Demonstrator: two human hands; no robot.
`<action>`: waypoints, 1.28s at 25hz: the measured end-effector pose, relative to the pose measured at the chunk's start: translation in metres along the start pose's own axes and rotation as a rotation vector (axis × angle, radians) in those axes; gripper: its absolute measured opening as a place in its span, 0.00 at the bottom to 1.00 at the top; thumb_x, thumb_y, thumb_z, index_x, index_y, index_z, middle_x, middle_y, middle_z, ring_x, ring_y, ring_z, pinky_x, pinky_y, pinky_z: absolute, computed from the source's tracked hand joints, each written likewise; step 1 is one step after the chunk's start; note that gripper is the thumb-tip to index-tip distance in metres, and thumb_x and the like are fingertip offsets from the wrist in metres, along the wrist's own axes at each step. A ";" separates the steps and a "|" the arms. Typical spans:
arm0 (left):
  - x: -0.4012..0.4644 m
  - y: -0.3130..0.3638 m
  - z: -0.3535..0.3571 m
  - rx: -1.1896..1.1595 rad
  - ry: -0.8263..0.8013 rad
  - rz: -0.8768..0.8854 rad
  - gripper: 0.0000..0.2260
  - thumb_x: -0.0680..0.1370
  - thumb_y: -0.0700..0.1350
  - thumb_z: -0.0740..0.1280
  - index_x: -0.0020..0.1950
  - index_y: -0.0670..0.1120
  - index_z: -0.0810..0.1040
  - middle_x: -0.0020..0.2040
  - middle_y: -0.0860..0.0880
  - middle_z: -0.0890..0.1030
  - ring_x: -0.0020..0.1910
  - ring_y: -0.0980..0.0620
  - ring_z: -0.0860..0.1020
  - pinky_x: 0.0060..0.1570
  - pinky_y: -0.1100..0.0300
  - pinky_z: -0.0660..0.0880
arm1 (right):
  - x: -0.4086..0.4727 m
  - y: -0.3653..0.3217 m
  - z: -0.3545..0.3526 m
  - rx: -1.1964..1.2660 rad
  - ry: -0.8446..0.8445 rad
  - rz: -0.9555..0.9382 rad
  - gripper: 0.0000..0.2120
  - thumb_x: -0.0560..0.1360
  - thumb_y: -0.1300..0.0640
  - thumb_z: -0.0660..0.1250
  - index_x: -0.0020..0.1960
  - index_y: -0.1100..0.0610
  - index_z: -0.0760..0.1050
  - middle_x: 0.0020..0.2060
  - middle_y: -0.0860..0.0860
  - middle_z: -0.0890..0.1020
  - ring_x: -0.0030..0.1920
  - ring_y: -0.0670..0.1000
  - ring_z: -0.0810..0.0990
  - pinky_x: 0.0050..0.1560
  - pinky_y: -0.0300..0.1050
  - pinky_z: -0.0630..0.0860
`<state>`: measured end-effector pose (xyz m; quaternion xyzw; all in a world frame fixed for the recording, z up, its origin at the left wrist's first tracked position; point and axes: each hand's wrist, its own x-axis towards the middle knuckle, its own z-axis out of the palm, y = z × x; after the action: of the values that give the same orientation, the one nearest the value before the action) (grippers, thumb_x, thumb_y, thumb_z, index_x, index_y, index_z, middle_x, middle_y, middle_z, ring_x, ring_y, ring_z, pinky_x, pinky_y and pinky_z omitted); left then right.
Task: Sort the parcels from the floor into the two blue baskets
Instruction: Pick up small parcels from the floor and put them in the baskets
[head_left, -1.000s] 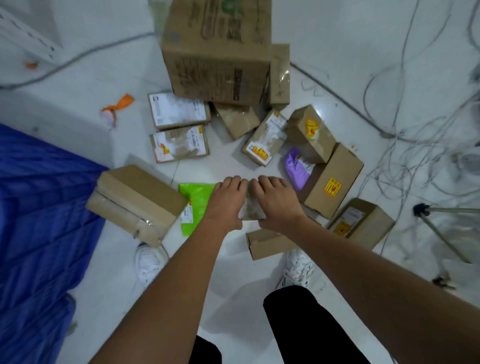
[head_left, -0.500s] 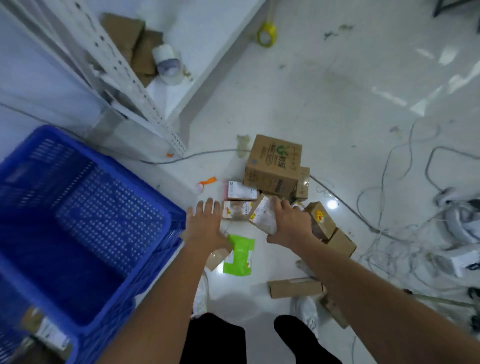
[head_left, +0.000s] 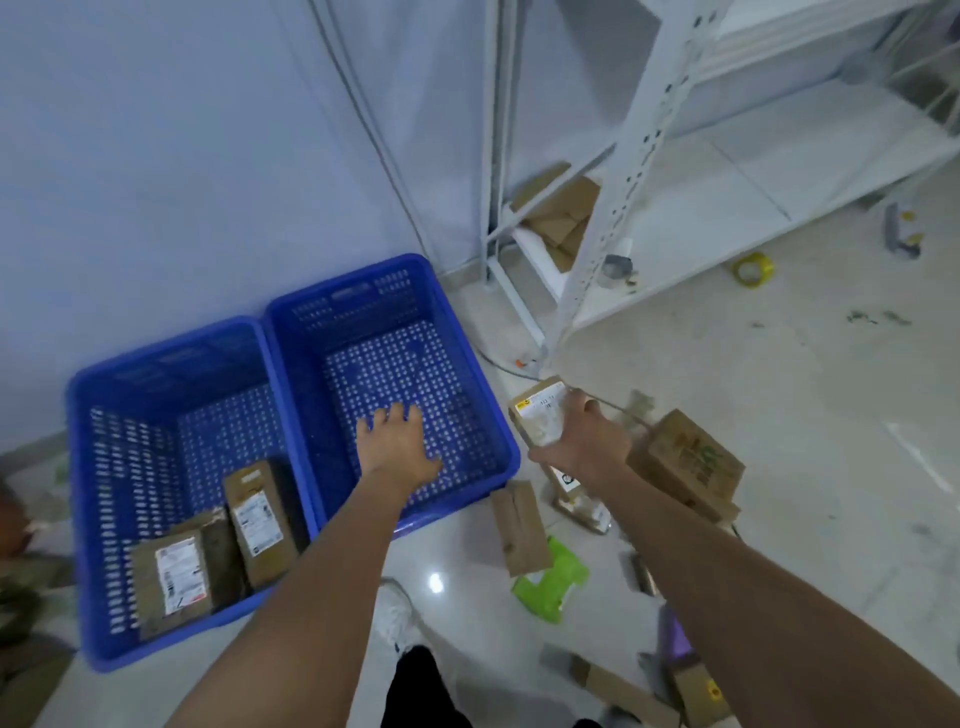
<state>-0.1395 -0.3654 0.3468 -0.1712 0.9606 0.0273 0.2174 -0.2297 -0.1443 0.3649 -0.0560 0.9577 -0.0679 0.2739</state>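
At the far left, your left basket (head_left: 171, 364) holds two brown parcels (head_left: 218, 545) lying against its near wall. Touching it on the right stands the right basket (head_left: 467, 364), where your left hand (head_left: 397, 444) hovers inside with fingers spread straight, holding nothing. Just past that basket's right rim, your right hand (head_left: 587, 441) grips a small labelled box (head_left: 540, 418), fingers curled round it, up off the floor. More parcels lie on the floor (head_left: 779, 415) below it: a flat cardboard piece (head_left: 519, 527), a green bag (head_left: 553, 579) and a large carton (head_left: 685, 462).
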 end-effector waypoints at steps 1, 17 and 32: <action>0.008 -0.028 -0.002 -0.014 0.004 -0.026 0.33 0.72 0.63 0.65 0.71 0.46 0.62 0.69 0.46 0.68 0.68 0.43 0.66 0.67 0.46 0.63 | 0.008 -0.033 0.005 0.024 -0.009 -0.023 0.50 0.60 0.34 0.72 0.71 0.56 0.55 0.59 0.53 0.72 0.57 0.59 0.77 0.52 0.52 0.76; 0.071 -0.174 0.124 -0.286 -0.098 -0.104 0.26 0.76 0.56 0.61 0.69 0.45 0.64 0.67 0.46 0.69 0.66 0.44 0.68 0.66 0.49 0.65 | 0.116 -0.229 0.153 -0.146 -0.139 -0.065 0.52 0.64 0.33 0.72 0.74 0.58 0.51 0.66 0.55 0.69 0.59 0.60 0.77 0.46 0.53 0.74; 0.144 -0.107 0.331 -0.483 -0.473 -0.437 0.27 0.77 0.53 0.63 0.72 0.44 0.61 0.70 0.45 0.67 0.67 0.45 0.67 0.65 0.50 0.65 | 0.247 -0.219 0.373 -0.148 -0.242 0.022 0.49 0.60 0.34 0.77 0.67 0.58 0.58 0.61 0.55 0.74 0.56 0.57 0.78 0.42 0.49 0.73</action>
<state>-0.0898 -0.4698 -0.0113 -0.4066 0.7909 0.2442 0.3867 -0.2244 -0.4324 -0.0407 -0.0732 0.9207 0.0133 0.3830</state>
